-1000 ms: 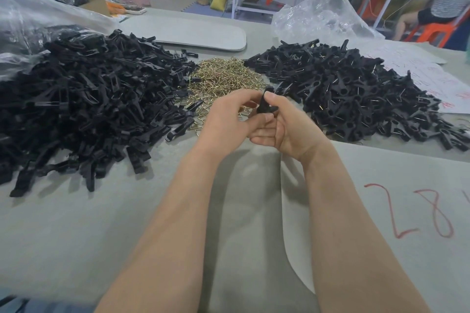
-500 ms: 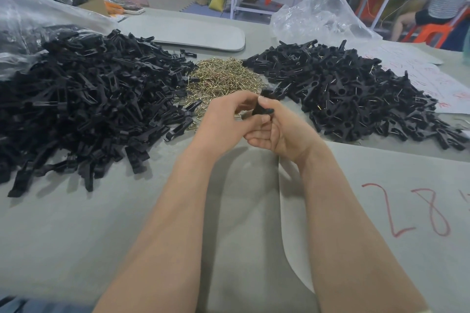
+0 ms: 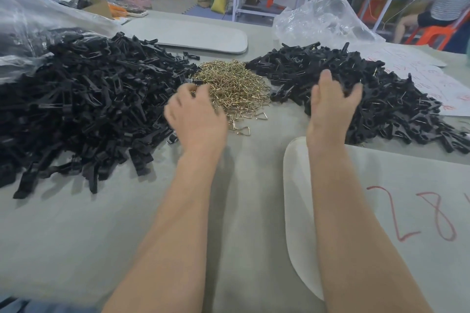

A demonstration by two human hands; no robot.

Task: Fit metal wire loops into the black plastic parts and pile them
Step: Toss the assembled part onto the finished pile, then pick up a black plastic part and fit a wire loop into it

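A big heap of bare black plastic parts [image 3: 84, 99] lies on the left. A small mound of gold wire loops [image 3: 234, 84] sits in the middle. A heap of black parts with wire fitted [image 3: 391, 99] lies on the right. My left hand [image 3: 195, 114] is at the left edge of the wire mound, back up and fingers bent down into the loops; what they touch is hidden. My right hand [image 3: 333, 101] hovers over the near edge of the right heap with fingers spread and nothing in them.
The table [image 3: 127, 223] is covered in grey felt. A grey board with red numbers [image 3: 396, 211] lies at the right front and another board [image 3: 188, 33] at the back. Clear plastic bags [image 3: 323, 20] stand behind the heaps. A seated person [image 3: 442, 0] is far right.
My hands were together in the middle holding one black part. They have parted: the right one went to the right heap and holds nothing, the left one went to the wire loops.
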